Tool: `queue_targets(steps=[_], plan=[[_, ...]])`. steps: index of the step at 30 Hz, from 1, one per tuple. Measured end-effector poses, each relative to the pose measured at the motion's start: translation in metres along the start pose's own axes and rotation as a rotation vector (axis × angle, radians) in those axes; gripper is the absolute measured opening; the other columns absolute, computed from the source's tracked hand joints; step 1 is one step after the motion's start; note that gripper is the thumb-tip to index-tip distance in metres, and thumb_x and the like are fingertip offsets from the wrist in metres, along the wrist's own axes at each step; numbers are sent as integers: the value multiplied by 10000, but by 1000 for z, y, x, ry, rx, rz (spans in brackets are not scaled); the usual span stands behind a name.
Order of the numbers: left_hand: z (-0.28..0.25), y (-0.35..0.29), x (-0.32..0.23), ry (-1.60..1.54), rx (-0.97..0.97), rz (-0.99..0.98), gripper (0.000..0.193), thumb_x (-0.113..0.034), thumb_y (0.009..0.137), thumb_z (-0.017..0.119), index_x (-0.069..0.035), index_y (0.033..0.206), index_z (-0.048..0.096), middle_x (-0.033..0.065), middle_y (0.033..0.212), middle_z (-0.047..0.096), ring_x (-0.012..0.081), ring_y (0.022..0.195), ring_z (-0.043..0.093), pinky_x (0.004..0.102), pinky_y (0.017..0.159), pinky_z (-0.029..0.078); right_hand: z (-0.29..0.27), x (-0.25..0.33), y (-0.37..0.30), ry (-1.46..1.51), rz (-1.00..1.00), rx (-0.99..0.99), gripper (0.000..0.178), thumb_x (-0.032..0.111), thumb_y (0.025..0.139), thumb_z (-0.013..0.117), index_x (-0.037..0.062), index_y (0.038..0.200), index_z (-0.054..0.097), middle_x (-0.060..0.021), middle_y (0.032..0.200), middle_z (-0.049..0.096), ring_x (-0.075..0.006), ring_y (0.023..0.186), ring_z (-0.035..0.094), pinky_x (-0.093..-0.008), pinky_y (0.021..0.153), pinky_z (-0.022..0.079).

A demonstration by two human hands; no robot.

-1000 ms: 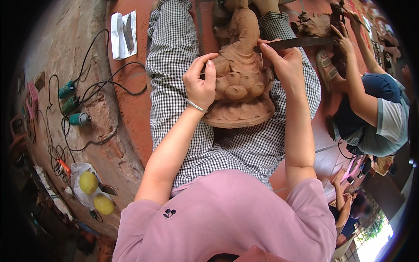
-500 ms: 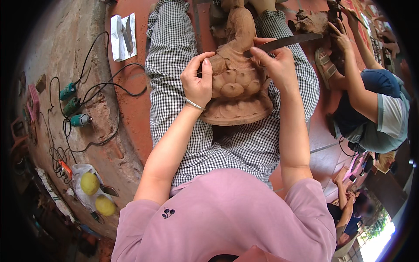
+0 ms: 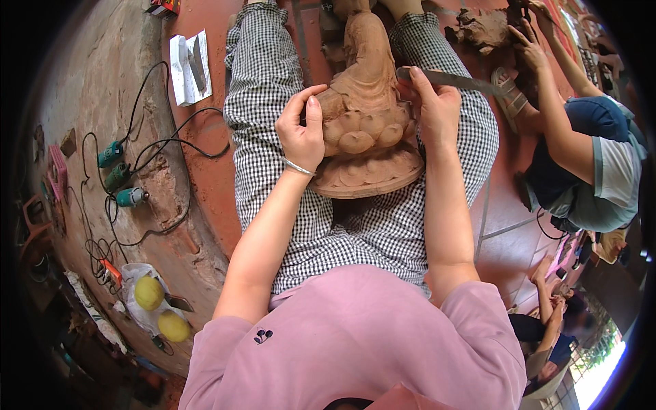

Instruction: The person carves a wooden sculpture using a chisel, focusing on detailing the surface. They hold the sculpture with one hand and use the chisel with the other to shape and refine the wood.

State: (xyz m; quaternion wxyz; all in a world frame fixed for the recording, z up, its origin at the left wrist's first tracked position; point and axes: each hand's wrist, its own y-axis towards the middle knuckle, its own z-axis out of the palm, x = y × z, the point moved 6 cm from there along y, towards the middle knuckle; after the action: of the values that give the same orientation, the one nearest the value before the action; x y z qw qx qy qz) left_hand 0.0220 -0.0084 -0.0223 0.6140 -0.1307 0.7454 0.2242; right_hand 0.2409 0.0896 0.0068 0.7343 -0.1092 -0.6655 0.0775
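Observation:
A brown carved wooden statue point(image 3: 365, 102), with a draped figure above a lotus-petal base, stands between my legs. My left hand point(image 3: 301, 133) is wrapped round its left side, with the thumb and fingers curled on the wood. On the other side my right hand point(image 3: 437, 109) pinches a long, flat dark strip point(image 3: 458, 79) between thumb and fingers. One end of the strip is close to the figure's draped side; the other points out to the right over my checked trouser leg. Whether it is a blade or a folded abrasive strip, I cannot tell.
On the left, green power tools point(image 3: 131, 197) lie with looped black cables. A knife point(image 3: 198, 67) rests on white paper point(image 3: 179, 72). Yellow round fruits point(image 3: 149, 292) sit on a plastic bag. At right, another person's arm point(image 3: 562, 130) works near a rough wood piece point(image 3: 482, 31).
My right hand has lowered slightly, and the strip has turned from tilting up to tilting slightly down on the right. My left hand keeps its hold on the statue.

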Motion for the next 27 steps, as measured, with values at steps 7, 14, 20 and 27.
queue_targets(steps=[7, 14, 20, 27], plan=[[0, 0, 1, -28, -6, 3, 286, -172, 1038, 503, 12, 1124, 704, -70, 701, 509, 15, 601, 367, 204, 552, 312, 15, 16, -17, -310, -366, 71, 164, 116, 851, 766, -30, 837, 694, -110, 943, 727, -174, 821, 678, -282, 754, 535], [-2, 0, 1, -7, -6, -43, 225, -125, 984, 549, -11, 1083, 716, 83, 878, 697, 148, 739, 618, 281, 682, 487, 45, 32, -32, -626, -632, 98, 170, 127, 795, 780, -19, 787, 695, -162, 1061, 718, -290, 906, 688, -353, 817, 544], [-2, -1, 0, -12, -6, -54, 223, -127, 975, 559, -8, 1078, 716, 86, 860, 687, 153, 716, 604, 281, 683, 481, 36, 28, -25, -435, -320, 157, 133, 85, 814, 755, -32, 838, 698, -154, 1096, 729, -259, 932, 706, -338, 790, 563], [-1, 0, -2, -32, -20, -19, 219, -123, 972, 562, -8, 1075, 717, 88, 853, 683, 153, 704, 600, 282, 674, 479, 49, 40, -32, -675, -585, 153, 146, 78, 816, 770, -37, 861, 693, -143, 998, 707, -249, 857, 679, -315, 750, 538]])
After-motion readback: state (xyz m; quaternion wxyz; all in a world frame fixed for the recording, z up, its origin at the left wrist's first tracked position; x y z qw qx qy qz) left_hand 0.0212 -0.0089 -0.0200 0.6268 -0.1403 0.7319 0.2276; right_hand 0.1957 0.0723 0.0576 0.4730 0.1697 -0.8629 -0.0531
